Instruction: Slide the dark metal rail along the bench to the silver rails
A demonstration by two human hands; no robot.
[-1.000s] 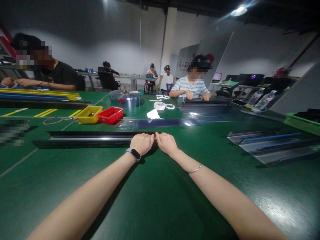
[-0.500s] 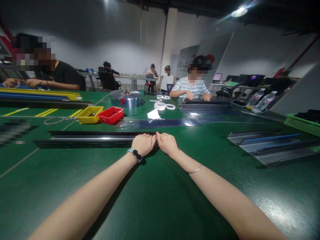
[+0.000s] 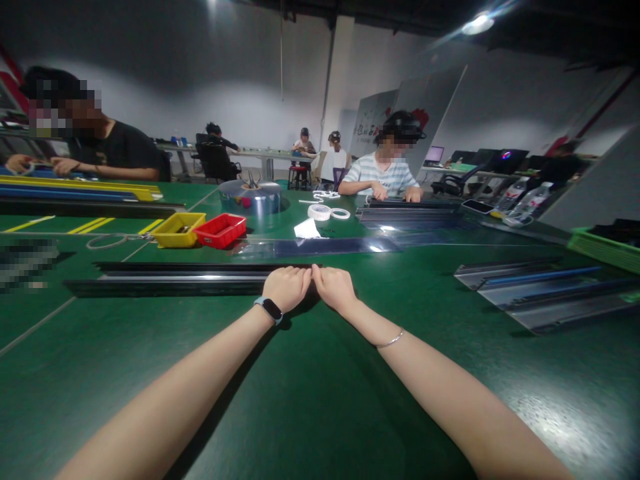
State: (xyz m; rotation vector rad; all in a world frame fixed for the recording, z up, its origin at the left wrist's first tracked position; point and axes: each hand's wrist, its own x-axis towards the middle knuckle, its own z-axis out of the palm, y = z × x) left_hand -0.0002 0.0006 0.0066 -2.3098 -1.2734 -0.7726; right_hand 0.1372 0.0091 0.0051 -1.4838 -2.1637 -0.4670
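Observation:
A long black channel-shaped profile (image 3: 185, 283) lies crosswise on the green table (image 3: 310, 387). My left hand (image 3: 286, 289), with a watch at its wrist, is closed over the profile's right end. Right beside it, my right hand (image 3: 334, 287) is closed at that same end, its fingers meeting those of the left. The fingertips are bunched together and hide the end of the profile; any small item between them cannot be made out. Behind the hands lies a clear plastic strip (image 3: 335, 247).
Yellow (image 3: 179, 231) and red (image 3: 221, 231) bins stand behind the profile, near a film roll (image 3: 251, 197). Tape rolls (image 3: 320, 212) lie farther back. More profiles (image 3: 535, 293) are at the right. Two people (image 3: 383, 175) (image 3: 123, 150) work across the table and at the left.
Both hands stay at the profile's end with almost no movement. The person at the left has shifted the head slightly.

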